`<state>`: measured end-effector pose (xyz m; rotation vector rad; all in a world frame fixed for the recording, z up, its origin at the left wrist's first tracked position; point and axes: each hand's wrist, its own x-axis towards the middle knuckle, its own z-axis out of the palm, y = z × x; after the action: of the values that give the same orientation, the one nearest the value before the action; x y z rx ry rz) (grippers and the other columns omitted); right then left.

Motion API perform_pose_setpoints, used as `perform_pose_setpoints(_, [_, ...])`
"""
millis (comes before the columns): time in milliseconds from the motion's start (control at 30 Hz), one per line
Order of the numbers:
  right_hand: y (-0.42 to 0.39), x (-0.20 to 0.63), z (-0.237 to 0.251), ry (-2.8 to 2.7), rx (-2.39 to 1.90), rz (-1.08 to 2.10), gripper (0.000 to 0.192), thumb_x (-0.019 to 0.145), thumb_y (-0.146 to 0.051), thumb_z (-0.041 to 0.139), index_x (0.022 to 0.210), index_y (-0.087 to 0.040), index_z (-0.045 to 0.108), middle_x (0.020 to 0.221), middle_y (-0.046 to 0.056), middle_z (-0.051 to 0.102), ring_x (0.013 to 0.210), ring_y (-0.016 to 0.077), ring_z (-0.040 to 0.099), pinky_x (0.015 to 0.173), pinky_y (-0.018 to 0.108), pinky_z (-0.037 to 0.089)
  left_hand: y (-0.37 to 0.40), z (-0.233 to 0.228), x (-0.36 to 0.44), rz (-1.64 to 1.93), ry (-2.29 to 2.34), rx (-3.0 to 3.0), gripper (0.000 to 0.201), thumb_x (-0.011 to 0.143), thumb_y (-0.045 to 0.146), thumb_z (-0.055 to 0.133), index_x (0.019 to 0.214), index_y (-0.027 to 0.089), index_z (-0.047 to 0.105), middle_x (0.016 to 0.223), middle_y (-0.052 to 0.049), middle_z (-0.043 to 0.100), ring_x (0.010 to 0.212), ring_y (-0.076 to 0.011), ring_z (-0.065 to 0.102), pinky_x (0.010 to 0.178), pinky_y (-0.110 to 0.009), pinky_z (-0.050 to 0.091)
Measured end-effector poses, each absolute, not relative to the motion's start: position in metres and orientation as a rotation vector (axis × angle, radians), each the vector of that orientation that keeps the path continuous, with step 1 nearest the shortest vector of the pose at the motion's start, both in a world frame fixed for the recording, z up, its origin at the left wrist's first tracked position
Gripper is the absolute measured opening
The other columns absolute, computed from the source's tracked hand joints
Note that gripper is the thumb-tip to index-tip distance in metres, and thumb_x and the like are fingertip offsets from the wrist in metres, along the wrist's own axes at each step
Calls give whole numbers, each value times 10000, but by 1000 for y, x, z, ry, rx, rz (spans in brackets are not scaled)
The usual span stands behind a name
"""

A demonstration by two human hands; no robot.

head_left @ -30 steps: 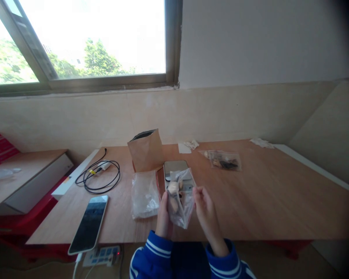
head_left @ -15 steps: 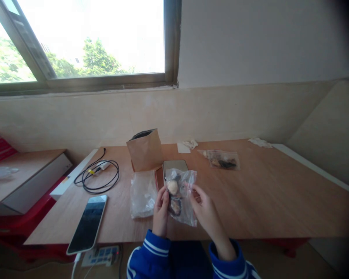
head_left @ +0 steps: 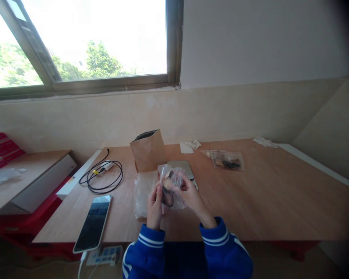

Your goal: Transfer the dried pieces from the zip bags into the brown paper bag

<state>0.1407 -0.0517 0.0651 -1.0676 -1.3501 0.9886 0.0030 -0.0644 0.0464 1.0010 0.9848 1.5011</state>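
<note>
Both hands, left hand (head_left: 155, 202) and right hand (head_left: 191, 195), are pinched on a small clear plastic bag of dried pieces (head_left: 170, 185), held between them above the wooden counter (head_left: 264, 197); a loosened pinch could spill its contents.

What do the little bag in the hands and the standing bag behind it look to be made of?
Small bag: thin clear plastic, glossy and crinkled, its contents showing through. Standing bag: seemingly brown kraft paper, matte, creased, holding its shape upright. Both hands grip the clear one.
</note>
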Motion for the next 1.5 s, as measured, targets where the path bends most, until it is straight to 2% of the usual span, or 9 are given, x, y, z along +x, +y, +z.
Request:
perform_pose_setpoints(167, [-43,131,72,-1449,-1128,838,496,762,-394,646,1212,-211,545,1139,79,641,952,226,605,819,368,480,-47,41,-8,1547,941,986,414,764,429,666,1123,223,666,1194,-39,658,1202,-248,520,1061,-362,347])
perform_pose_setpoints(333, [-26,119,58,-1533,-1146,779,623,668,-313,721,1236,-216,485,1143,83,610,1004,227,580,888,383,455,-27,9,-16,1558,874,813,402,681,321,755,1066,239,673,1125,-41,686,1132,-245,571,993,-343,411])
perform_pose_setpoints(500, [-8,112,43,-1572,-1108,831,413,709,-305,674,1084,-179,555,1105,96,606,990,229,574,872,377,455,-21,-15,-18,1522,869,744,371,713,370,723,1042,205,675,1115,-60,685,1089,-220,603,994,-356,417])
perform_pose_setpoints(800, [-5,120,49,-1481,-1141,881,226,827,-351,530,954,-172,582,933,57,643,776,166,589,748,307,473,-25,-6,-17,1501,785,513,309,715,360,730,959,172,710,1026,-73,722,1024,-217,646,982,-367,450])
perform_pose_setpoints(1000, [-5,126,52,-1695,-1129,821,425,700,-342,694,1083,-196,582,1085,71,589,951,205,573,849,345,453,-29,-4,-17,1448,775,599,304,722,291,727,1009,192,707,1131,-70,689,1126,-212,597,1010,-323,426])
perform_pose_setpoints(1100, [-4,124,51,-1656,-1142,807,349,718,-327,673,1027,-188,590,1012,62,604,889,201,578,814,344,464,-30,-4,-17,1419,763,597,323,727,298,721,1029,187,697,1107,-76,696,1120,-227,601,983,-338,453])
perform_pose_setpoints(1200, [-5,124,54,-1549,-1151,855,332,755,-322,622,1048,-185,548,924,36,611,814,180,580,750,319,484,-29,-4,-17,1461,746,532,342,730,308,718,1038,162,684,1076,-79,704,1069,-226,626,942,-333,479])
perform_pose_setpoints(1367, [-9,134,61,-1635,-979,1012,417,768,-273,597,1166,-196,499,1031,42,617,872,171,608,793,314,492,-28,-2,-20,1416,730,461,349,782,318,650,1088,149,647,1048,-82,701,998,-203,645,866,-302,500])
perform_pose_setpoints(1500, [-8,141,57,-1774,-979,1021,239,751,-263,610,976,-182,625,945,32,660,888,197,613,845,351,477,-31,0,-25,1382,643,446,345,756,230,605,1091,155,643,1092,-78,680,1024,-208,622,897,-309,479])
